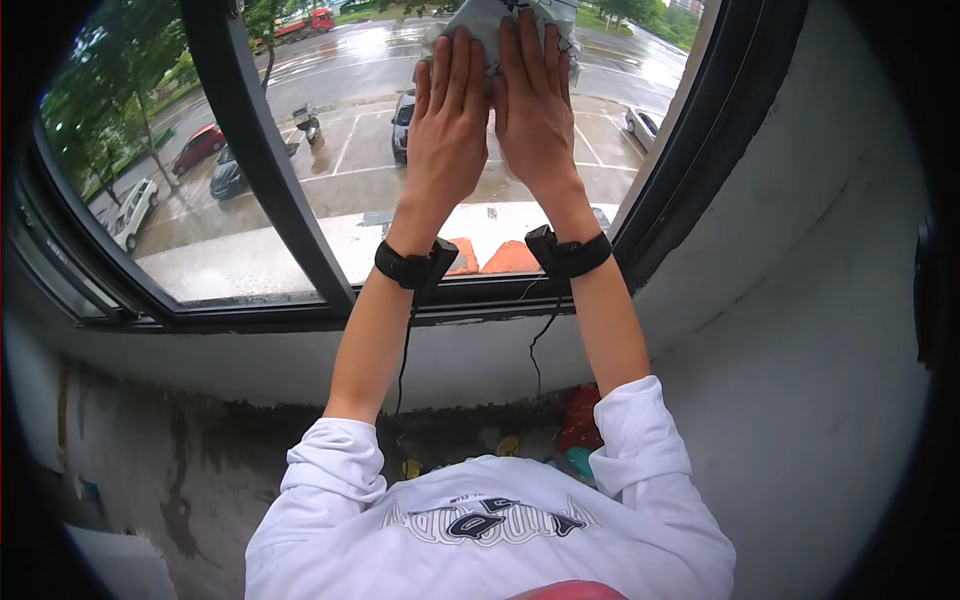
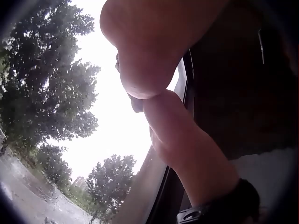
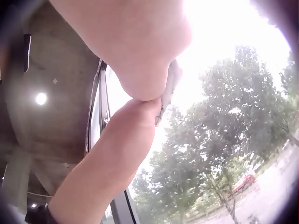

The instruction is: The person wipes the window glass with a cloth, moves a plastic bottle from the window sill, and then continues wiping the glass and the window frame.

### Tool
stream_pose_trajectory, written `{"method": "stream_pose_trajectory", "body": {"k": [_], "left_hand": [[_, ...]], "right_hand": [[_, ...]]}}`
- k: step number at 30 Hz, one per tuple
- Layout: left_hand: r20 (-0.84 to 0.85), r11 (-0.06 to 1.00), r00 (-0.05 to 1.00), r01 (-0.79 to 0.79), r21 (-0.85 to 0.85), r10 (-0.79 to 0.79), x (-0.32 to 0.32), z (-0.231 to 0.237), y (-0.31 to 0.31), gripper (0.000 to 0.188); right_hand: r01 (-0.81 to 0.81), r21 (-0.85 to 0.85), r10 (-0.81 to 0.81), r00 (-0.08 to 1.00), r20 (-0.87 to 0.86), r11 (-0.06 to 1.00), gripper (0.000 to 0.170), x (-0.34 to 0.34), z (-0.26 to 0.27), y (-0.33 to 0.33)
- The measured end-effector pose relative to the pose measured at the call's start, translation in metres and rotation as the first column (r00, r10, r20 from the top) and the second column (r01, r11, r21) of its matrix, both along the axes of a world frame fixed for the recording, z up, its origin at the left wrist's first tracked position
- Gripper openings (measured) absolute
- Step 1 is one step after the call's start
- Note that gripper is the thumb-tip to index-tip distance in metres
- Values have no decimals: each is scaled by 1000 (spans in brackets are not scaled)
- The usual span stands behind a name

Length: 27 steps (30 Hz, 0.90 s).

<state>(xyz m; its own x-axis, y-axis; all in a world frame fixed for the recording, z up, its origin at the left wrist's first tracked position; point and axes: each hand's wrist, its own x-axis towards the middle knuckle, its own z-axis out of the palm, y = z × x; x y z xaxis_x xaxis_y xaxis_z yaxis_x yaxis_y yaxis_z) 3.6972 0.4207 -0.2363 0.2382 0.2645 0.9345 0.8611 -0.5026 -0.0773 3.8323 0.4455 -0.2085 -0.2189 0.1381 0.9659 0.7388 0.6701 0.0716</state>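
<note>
A pale grey cloth with dark markings lies against the window glass at the top of the head view. Both hands are raised side by side, fingers straight and pointing up, pressing flat on it. The left hand covers its left part, the right hand its right part. In the left wrist view the left hand fills the top, touching the right hand. A bit of the cloth shows beyond the hands in the right wrist view. How far the cloth runs under the palms is hidden.
Dark window frame bars stand left and right of the hands, with a sill bar below. Orange pieces lie on the ledge outside. Black cables hang from the wrist bands. Red and teal items sit low by the wall.
</note>
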Motion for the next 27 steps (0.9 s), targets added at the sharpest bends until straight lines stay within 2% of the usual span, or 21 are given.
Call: {"method": "stream_pose_trajectory", "body": {"k": [3,5,7,8,9,11,14,15,17,21,22,23,25,27], "left_hand": [[5,997,1000,-14,74,14,10,5,8,66],[-61,998,998,-21,-55,17,11,-23,-1,64],[-66,995,997,25,-91,-32,13,-66,-1,58],[-92,993,995,22,-114,-33,14,-88,-3,56],[-122,993,992,24,-116,-38,15,-111,-3,57],[-210,986,977,-64,-151,31,13,-134,-5,55],[-156,991,988,-37,-131,16,11,-115,0,55],[-157,990,987,-37,-134,15,11,-100,3,55],[-39,999,999,34,36,-32,12,-48,16,54],[-22,968,997,81,236,-78,6,73,28,54],[-36,954,996,92,286,-85,3,94,30,54],[-41,953,996,89,289,-81,2,104,25,54],[-84,968,994,92,232,-74,0,115,19,60],[-71,977,997,54,205,-40,1,92,19,57]], "right_hand": [[61,-11,-61,998,-28,998,57,7,-13,4],[110,-89,-115,991,-61,990,59,7,-49,1],[136,-155,-153,983,-101,978,62,6,-98,-4],[188,-241,-220,969,-113,952,60,4,-125,-11],[184,-240,-217,969,-118,953,60,2,-151,-13],[128,-220,-187,945,-269,967,61,-3,-186,-9],[51,-240,-124,947,-297,969,62,-3,-147,-11],[59,-203,-109,963,-247,977,66,0,-128,-6],[184,-119,-197,974,-111,976,71,4,-80,7],[131,144,-107,980,-165,981,67,-6,41,17],[206,138,-187,972,-143,969,64,-9,66,12],[280,131,-264,957,-124,951,62,-11,79,9],[257,142,-239,962,-132,956,62,-12,79,11],[239,149,-220,966,-137,959,61,-11,68,12]]}}
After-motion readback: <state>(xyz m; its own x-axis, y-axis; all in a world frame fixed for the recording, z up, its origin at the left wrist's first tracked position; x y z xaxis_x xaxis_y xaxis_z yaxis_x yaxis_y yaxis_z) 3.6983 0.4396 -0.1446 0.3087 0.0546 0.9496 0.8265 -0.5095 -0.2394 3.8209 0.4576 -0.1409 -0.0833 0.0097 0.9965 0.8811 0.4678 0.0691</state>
